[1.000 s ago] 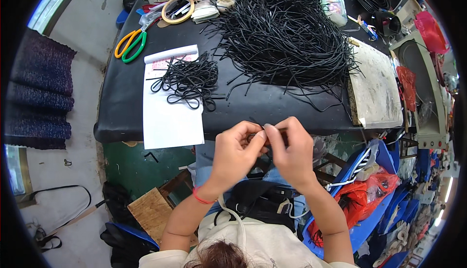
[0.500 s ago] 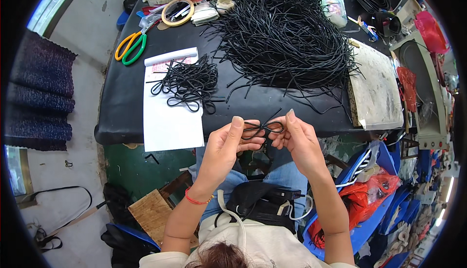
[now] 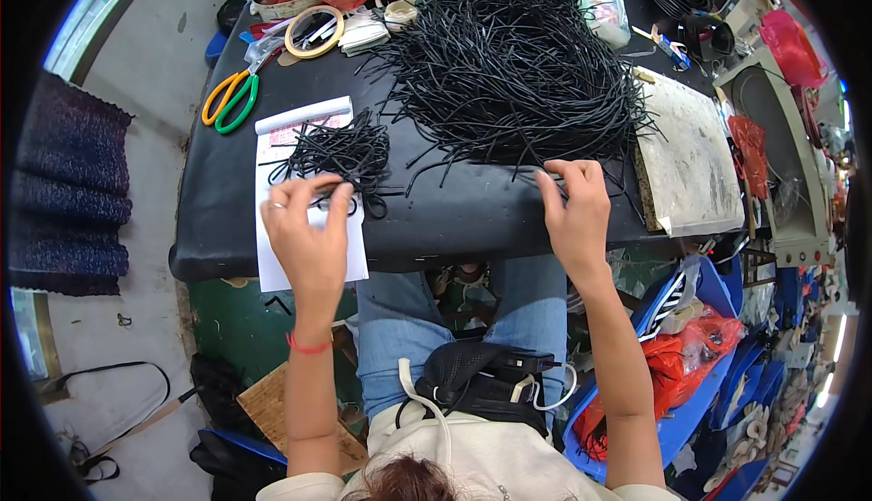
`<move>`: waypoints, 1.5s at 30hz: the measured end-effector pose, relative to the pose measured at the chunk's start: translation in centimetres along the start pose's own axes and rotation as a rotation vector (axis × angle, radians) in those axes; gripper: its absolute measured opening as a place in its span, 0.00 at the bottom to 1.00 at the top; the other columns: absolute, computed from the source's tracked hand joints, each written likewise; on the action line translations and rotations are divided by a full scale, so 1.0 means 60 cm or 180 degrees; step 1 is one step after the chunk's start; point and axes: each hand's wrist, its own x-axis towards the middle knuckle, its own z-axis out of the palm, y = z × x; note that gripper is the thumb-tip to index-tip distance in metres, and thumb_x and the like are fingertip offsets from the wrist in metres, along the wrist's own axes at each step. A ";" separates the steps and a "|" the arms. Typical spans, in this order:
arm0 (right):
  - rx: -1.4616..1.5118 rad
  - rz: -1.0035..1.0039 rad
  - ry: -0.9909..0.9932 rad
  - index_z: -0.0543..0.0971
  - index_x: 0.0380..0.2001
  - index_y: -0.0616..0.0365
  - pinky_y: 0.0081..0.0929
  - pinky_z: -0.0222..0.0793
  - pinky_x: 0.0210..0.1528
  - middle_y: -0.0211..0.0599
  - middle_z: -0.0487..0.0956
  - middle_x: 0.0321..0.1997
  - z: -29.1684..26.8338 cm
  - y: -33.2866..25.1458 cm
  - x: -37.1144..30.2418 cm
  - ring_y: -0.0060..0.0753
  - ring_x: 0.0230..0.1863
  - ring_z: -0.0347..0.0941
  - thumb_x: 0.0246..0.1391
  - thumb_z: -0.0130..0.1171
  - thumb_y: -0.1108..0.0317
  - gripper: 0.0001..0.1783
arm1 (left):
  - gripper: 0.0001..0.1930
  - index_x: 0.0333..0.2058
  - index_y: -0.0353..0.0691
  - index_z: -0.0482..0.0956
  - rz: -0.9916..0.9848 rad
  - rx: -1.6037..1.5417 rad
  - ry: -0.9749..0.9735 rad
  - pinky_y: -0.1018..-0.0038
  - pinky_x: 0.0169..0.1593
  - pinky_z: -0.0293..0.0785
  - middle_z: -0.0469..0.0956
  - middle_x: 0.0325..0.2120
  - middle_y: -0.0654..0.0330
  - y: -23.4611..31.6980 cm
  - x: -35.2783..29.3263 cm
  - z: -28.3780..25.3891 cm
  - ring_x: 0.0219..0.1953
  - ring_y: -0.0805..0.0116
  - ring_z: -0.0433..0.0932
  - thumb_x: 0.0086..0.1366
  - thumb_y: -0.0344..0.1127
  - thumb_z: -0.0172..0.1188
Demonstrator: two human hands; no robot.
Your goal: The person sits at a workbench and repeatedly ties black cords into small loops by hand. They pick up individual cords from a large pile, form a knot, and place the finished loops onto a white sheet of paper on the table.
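Left hand over the looped cords, right hand at the loose cord heap.
Left thumb and fingers curl close together; blur hides any hold. Right thumb and forefinger nearly meet at the heap's near edge, grip unclear. Half a second ago, both hands spread one bow between them.

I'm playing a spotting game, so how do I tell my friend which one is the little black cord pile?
On the black table, look left of the huge heap of black cords to the sheet of white paper. The small pile lies partly on it, just past the left hand. Unlike the heap with its loose ends, it is little and shows bent loops.
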 end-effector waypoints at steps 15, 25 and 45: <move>0.0296 -0.1042 -0.0857 0.75 0.32 0.58 0.32 0.63 0.29 0.35 0.66 0.24 -0.058 -0.073 -0.008 0.36 0.27 0.66 0.44 0.56 0.75 0.08 | 0.14 0.42 0.34 0.74 0.0773 -0.1574 -0.1610 0.72 0.43 0.71 0.77 0.34 0.56 0.108 -0.037 0.062 0.37 0.63 0.76 0.55 0.26 0.58; 0.0827 -0.0179 -0.0019 0.76 0.31 0.61 0.27 0.67 0.27 0.39 0.73 0.26 -0.052 -0.096 -0.017 0.36 0.26 0.72 0.44 0.60 0.78 0.08 | 0.10 0.39 0.35 0.75 -0.2412 -0.4380 -0.2832 0.83 0.31 0.77 0.77 0.31 0.59 0.097 -0.056 0.036 0.31 0.74 0.78 0.62 0.34 0.55; 0.0822 -0.0752 -0.0613 0.77 0.33 0.61 0.26 0.69 0.28 0.37 0.74 0.27 -0.043 -0.096 -0.043 0.35 0.27 0.73 0.40 0.60 0.80 0.12 | 0.08 0.37 0.37 0.74 -0.2663 -0.5005 -0.2447 0.72 0.48 0.73 0.75 0.35 0.60 0.062 -0.062 0.051 0.40 0.73 0.75 0.65 0.34 0.50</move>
